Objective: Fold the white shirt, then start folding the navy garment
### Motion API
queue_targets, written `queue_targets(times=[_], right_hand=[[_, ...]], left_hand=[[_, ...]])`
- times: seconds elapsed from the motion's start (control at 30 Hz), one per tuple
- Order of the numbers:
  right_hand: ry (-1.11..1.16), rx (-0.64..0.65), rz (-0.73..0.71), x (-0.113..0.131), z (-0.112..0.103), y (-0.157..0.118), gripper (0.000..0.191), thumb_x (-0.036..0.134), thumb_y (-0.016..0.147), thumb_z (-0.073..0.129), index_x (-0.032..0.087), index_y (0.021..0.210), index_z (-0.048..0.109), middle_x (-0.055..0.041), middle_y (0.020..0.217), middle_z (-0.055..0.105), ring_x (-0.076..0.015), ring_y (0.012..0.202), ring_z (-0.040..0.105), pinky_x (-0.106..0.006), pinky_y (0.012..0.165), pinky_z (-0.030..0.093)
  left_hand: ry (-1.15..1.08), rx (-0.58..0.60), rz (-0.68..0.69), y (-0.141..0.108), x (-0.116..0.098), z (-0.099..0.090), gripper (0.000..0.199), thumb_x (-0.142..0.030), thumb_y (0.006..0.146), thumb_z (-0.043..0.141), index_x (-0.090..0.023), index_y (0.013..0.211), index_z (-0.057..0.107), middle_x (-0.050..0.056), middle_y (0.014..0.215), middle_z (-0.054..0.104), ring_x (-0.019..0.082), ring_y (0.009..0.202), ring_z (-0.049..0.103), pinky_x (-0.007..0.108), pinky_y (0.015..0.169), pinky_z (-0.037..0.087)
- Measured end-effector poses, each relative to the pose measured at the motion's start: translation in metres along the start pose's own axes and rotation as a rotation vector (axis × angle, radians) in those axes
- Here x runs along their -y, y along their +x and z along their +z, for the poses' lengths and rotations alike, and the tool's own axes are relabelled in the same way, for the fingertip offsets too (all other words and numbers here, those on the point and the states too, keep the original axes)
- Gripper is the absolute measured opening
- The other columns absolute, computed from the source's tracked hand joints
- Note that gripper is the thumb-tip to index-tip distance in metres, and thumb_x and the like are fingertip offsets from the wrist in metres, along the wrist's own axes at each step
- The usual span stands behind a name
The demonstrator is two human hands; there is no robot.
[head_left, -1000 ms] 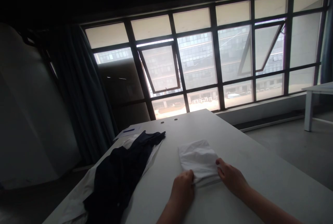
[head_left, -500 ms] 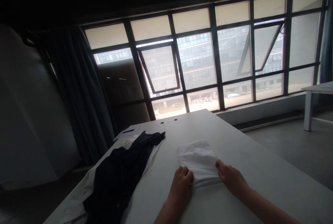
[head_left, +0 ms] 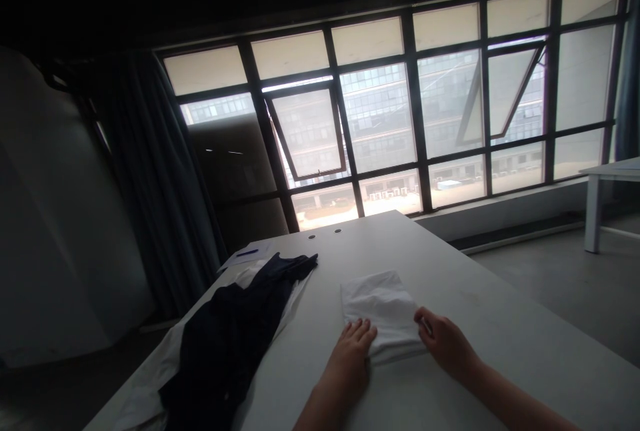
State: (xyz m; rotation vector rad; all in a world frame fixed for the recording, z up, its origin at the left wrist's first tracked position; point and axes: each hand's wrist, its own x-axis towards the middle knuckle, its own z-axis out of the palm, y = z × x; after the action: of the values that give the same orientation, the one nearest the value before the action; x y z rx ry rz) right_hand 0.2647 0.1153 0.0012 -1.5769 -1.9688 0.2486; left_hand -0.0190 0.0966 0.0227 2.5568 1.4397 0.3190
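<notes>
A folded white garment [head_left: 383,304] lies in a flat rectangle on the white table [head_left: 400,237]; its exact kind does not show. My left hand [head_left: 353,351] rests on its near left corner, fingers stretched out and lying flat on the fabric. At the right edge, my right hand [head_left: 445,341] is closed, with thumb and forefinger pinching the cloth near the front corner. The near edge shows several stacked layers.
To the left, a crumpled dark navy garment [head_left: 220,337] lies over white cloth [head_left: 160,364]. Beyond it are paper sheets and a pen [head_left: 247,253]. A dark curtain [head_left: 160,204] hangs past the table's left edge, and a second white table [head_left: 595,204] stands at right.
My left hand's fingers have uncurled from the near left corner and spread flat on the garment. My right hand keeps its pinch at the right edge, almost unmoved.
</notes>
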Motion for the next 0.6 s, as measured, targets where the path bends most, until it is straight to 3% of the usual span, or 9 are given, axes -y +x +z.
queue_targets(times=[0.1, 0.23, 0.37, 0.47, 0.6], right_hand=[[0.016, 0.015, -0.025, 0.001, 0.0, -0.001, 0.019, 0.023, 0.092, 0.044, 0.024, 0.098, 0.061, -0.0005, 0.071, 0.07, -0.0198, 0.068, 0.069, -0.028, 0.064, 0.04], [-0.041, 0.066, -0.05, 0.004, 0.001, -0.003, 0.019, 0.021, 0.091, 0.047, 0.023, 0.097, 0.065, -0.0056, 0.086, 0.077, -0.0226, 0.081, 0.073, -0.029, 0.069, 0.042], [-0.062, 0.075, -0.055, 0.007, -0.001, -0.004, 0.019, 0.021, 0.091, 0.049, 0.024, 0.098, 0.066, -0.0055, 0.086, 0.077, -0.0229, 0.083, 0.074, -0.028, 0.07, 0.043], [-0.068, 0.077, -0.042, 0.009, -0.004, -0.005, 0.018, 0.021, 0.09, 0.05, 0.023, 0.098, 0.066, -0.005, 0.085, 0.077, -0.0221, 0.082, 0.073, -0.028, 0.07, 0.042], [-0.049, 0.086, 0.0, 0.01, -0.006, -0.005, 0.015, 0.024, 0.089, 0.052, 0.024, 0.096, 0.065, -0.0015, 0.077, 0.073, -0.0198, 0.074, 0.069, -0.027, 0.065, 0.038]], left_hand=[[0.004, -0.041, -0.02, -0.001, -0.003, 0.0, 0.078, -0.007, 0.073, 0.051, -0.023, 0.15, 0.052, 0.003, 0.162, 0.041, 0.022, 0.151, 0.032, 0.043, 0.129, 0.018], [0.01, -0.064, -0.03, 0.001, -0.009, -0.002, 0.078, -0.004, 0.073, 0.05, -0.024, 0.148, 0.055, 0.004, 0.158, 0.047, 0.024, 0.148, 0.038, 0.045, 0.127, 0.022], [-0.002, -0.05, 0.003, 0.003, -0.013, -0.005, 0.085, 0.0, 0.072, 0.046, -0.034, 0.15, 0.052, 0.0, 0.154, 0.052, 0.028, 0.146, 0.041, 0.056, 0.124, 0.025], [-0.065, -0.076, 0.056, 0.002, -0.009, -0.005, 0.085, 0.001, 0.068, 0.045, -0.039, 0.141, 0.06, -0.003, 0.15, 0.057, 0.028, 0.144, 0.044, 0.062, 0.122, 0.025], [-0.25, -0.194, 0.07, 0.0, 0.005, -0.001, 0.076, -0.002, 0.061, 0.046, -0.032, 0.125, 0.073, 0.0, 0.137, 0.067, 0.023, 0.134, 0.056, 0.056, 0.122, 0.028]])
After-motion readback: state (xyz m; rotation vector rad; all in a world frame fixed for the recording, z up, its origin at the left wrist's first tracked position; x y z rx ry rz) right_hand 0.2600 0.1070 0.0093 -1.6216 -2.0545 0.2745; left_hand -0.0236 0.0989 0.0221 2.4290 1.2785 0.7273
